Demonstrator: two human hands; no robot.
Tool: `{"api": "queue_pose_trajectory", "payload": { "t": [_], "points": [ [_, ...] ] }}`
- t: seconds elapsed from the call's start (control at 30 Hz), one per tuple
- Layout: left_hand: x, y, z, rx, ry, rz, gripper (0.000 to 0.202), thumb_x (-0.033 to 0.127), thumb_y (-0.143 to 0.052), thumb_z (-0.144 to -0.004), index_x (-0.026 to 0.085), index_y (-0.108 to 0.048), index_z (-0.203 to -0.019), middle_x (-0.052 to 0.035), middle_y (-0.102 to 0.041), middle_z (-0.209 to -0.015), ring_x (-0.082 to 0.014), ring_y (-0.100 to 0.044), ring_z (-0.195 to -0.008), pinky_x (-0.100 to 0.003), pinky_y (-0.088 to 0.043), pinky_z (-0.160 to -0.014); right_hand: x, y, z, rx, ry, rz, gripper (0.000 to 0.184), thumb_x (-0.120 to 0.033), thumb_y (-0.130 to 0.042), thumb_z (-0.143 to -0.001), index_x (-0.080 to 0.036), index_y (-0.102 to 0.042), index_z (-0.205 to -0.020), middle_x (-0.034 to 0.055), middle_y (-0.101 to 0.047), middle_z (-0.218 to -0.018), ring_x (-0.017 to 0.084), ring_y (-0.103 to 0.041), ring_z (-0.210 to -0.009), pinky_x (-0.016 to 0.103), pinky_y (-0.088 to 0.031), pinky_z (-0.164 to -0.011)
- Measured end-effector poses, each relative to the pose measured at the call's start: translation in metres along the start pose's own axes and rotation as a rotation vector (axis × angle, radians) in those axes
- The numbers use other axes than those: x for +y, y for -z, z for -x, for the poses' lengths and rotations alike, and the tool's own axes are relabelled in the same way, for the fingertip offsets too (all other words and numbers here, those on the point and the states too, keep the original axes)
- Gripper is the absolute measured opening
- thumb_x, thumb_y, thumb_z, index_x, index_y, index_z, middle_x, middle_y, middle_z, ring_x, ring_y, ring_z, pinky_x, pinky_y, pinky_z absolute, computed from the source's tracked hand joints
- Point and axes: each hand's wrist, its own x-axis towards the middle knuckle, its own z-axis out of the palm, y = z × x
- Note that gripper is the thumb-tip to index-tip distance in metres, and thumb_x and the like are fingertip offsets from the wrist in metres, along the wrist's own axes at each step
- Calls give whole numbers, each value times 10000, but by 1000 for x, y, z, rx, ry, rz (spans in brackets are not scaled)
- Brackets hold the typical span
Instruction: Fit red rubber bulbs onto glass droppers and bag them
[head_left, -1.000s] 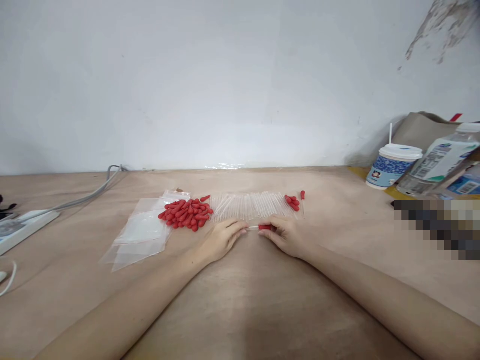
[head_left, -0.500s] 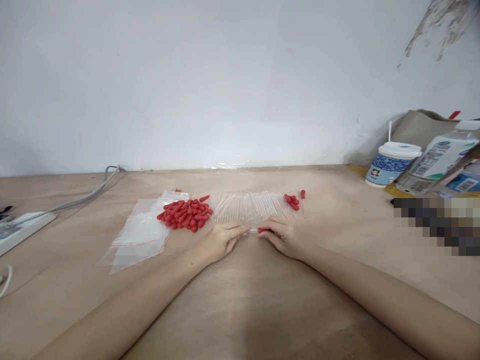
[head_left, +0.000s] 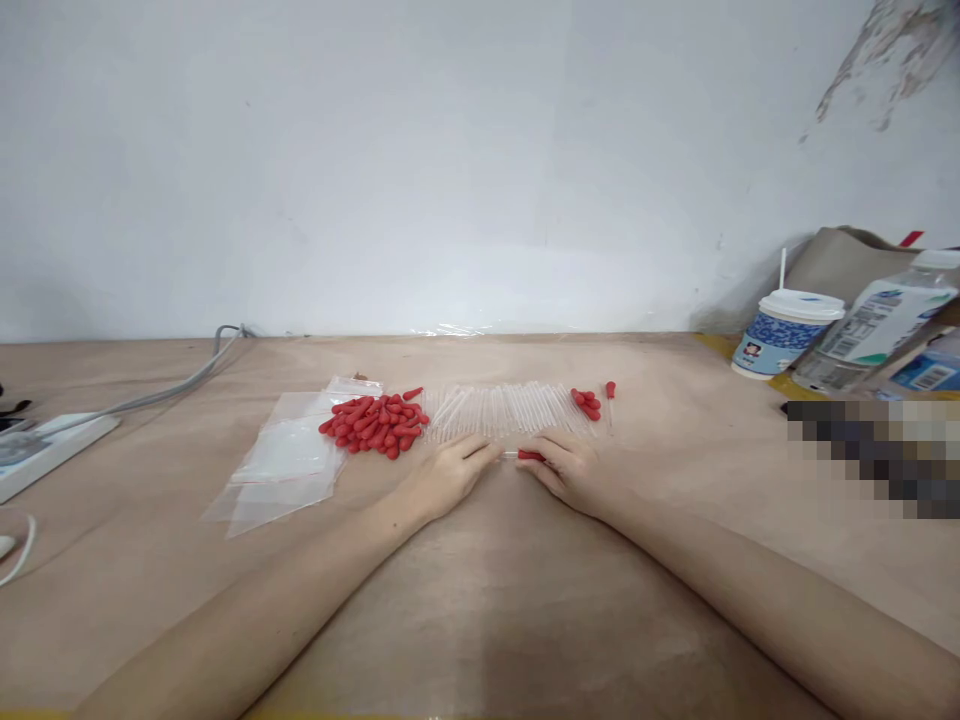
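My left hand [head_left: 463, 470] is closed around a clear glass dropper tube [head_left: 511, 455], whose short end shows between my hands. Opposite it, my right hand [head_left: 562, 465] pinches a red rubber dropper bulb [head_left: 530, 455] that meets the tube's end. Just beyond my hands lies a row of clear dropper tubes [head_left: 499, 408]. A heap of red bulbs [head_left: 375, 425] is left of the row, and a small group of red bulbs [head_left: 586, 404] is at its right end. Beside that group lies a dropper with a red bulb [head_left: 610, 390] on its tube.
Clear zip bags [head_left: 285, 450] lie partly under the heap at left. A white power strip [head_left: 67, 450] with a grey cable [head_left: 172, 392] is at far left. At right stand a paper cup [head_left: 787, 335] with a straw and a tilted plastic bottle [head_left: 874, 320].
More of the red bulb shows now between the fingers of my right hand. Both hands stay close together; the whole view has shifted slightly.
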Motion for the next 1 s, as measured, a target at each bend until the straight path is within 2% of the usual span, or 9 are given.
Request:
{"api": "queue_pose_trajectory", "payload": {
  "t": [0.07, 0.13, 0.23, 0.4, 0.83, 1.0],
  "points": [
    [-3, 1, 1, 39, 30, 21, 260, 249, -387, -918, 166, -583, -1066, -65, -618, -894, -157, -587, -803, -271, -491, -718, 0, 5, -2, -5, 6, -16, 153, -269, -466, -873, -213, -603, -910, 51, -625, -800, 157, -587, -716, 282, -490, -636],
    [-6, 4, 3, 20, 53, 32, 252, 261, -420, -906, 159, -594, -1057, -68, -630, -899, -165, -590, -813, -276, -490, -723, 1, 9, -4, -13, -9, -15, 148, -257, -475, -868, -223, -605, -930, 48, -637, -832, 156, -595, -728, 285, -497, -652],
    [-8, 7, 4, -8, 80, 47, 226, 257, -453, -892, 152, -628, -990, -62, -644, -838, -168, -595, -773, -271, -487, -692, 3, 13, -4, -27, -43, -28, 137, -240, -492, -858, -221, -612, -920, 42, -642, -846, 147, -597, -718, 279, -497, -660],
    [-6, 5, 6, 30, 100, 126, 222, 247, -451, -894, 153, -651, -915, -59, -650, -779, -152, -595, -715, -253, -474, -655, 4, 12, -4, -52, -35, -74, 125, -227, -501, -849, -186, -616, -879, 58, -629, -796, 152, -576, -701, 279, -485, -631],
    [-4, 3, 7, 137, 21, 162, 190, 215, -473, -880, 140, -647, -886, -57, -645, -755, -141, -582, -678, -239, -473, -620, -1, 9, -9, -84, 50, -81, 138, -218, -469, -855, -159, -593, -842, 54, -580, -727, 145, -535, -668, 265, -460, -608],
    [-5, 3, 5, 111, 36, 142, 193, 233, -468, -884, 157, -644, -906, -51, -650, -775, -143, -591, -692, -242, -474, -624, 1, 9, -10, -84, 30, -117, 156, -233, -470, -859, -178, -616, -867, 54, -593, -742, 149, -545, -678, 281, -464, -617]
  ]
}}
